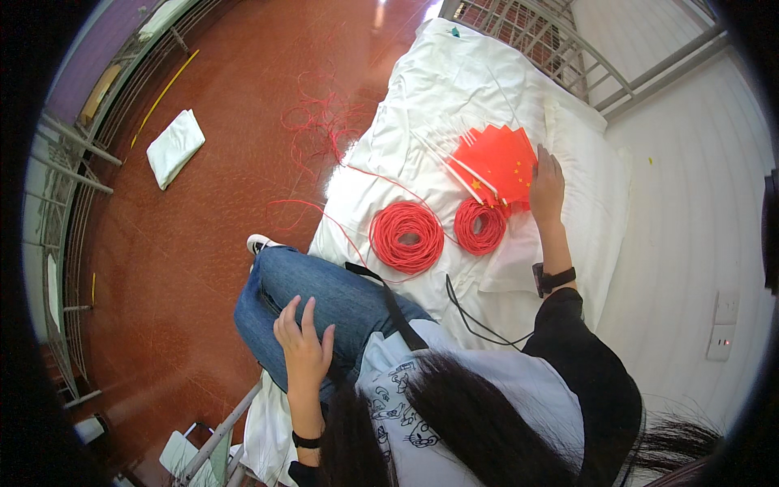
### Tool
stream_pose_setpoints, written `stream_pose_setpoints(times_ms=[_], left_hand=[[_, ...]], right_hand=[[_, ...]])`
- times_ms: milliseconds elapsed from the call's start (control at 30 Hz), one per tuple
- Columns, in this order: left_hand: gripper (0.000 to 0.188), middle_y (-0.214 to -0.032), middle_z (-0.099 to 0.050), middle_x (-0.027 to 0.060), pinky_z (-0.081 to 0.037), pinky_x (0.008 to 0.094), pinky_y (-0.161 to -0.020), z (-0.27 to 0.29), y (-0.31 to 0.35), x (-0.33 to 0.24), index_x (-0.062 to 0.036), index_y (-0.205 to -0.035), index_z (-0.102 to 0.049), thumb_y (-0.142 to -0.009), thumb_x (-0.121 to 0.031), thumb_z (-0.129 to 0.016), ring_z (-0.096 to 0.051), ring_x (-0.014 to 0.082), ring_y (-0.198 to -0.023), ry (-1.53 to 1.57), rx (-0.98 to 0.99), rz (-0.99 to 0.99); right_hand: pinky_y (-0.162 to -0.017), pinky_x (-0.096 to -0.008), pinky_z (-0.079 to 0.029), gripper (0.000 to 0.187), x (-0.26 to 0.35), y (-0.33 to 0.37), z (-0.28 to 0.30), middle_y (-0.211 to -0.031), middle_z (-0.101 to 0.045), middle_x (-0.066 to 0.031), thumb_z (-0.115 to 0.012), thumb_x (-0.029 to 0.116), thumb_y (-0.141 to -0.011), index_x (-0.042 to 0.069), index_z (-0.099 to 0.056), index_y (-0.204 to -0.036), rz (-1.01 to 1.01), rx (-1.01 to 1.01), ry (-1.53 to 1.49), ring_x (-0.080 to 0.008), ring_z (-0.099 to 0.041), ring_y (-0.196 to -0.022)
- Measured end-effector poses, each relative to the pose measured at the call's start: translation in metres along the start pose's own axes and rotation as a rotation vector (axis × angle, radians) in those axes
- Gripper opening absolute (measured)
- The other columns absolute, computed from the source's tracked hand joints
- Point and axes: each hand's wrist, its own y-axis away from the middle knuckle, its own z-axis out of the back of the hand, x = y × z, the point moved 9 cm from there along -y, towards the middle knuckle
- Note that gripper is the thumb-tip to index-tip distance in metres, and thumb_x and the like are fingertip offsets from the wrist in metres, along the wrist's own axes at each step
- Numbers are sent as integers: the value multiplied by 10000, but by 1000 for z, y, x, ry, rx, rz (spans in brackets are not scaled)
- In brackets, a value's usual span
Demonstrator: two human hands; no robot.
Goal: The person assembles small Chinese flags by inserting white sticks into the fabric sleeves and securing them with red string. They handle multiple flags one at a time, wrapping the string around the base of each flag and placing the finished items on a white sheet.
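A fanned stack of small red hand flags with yellow stars and white sticks lies on the white bed sheet. My right hand rests at the right edge of the flags, fingers stretched out and seemingly touching them; its palm side is hidden. Just below the flags sits a small coil of red cord, with a larger red coil to its left. Over my jeans-clad thigh, my left hand is held with spread fingers and nothing in it.
Loose red cord trails off the bed in a tangle over the reddish-brown floor. A white folded cloth lies on that floor. Metal bed rails and a white wall with a socket border the bed. A black cable lies near me.
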Motion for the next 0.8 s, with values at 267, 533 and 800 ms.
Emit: stream_pose_setpoints(times_ms=[267, 533, 800], left_hand=[[590, -1291, -395, 188, -298, 487, -995, -3, 10, 10, -40, -1274, -446, -745, -134, -691, -391, 367, -1170, -11, 29, 39], [579, -1293, -393, 187, -289, 488, -1001, -14, 9, 12, -39, -1276, -443, -759, -149, -679, -383, 365, -1177, 1, 42, 57], [571, -1292, -393, 187, -287, 483, -1002, -17, 10, 10, -37, -1270, -444, -760, -148, -677, -381, 365, -1178, 25, 55, 66]], right_hand=[[-945, -403, -410, 416, -92, 17, -29, -1216, -534, -254, -406, 116, -907, -75, -429, -1276, -549, 189, -366, -393, -510, -1123], [-970, -429, -378, 420, -70, 15, -13, -1216, -523, -238, -436, 81, -887, -43, -431, -1288, -206, -82, -162, -369, -486, -1128], [-1017, -593, -268, 630, 3, 88, -144, -1372, -357, -269, -539, 233, -852, 70, -289, -1406, -178, 526, 8, -426, -312, -1291]])
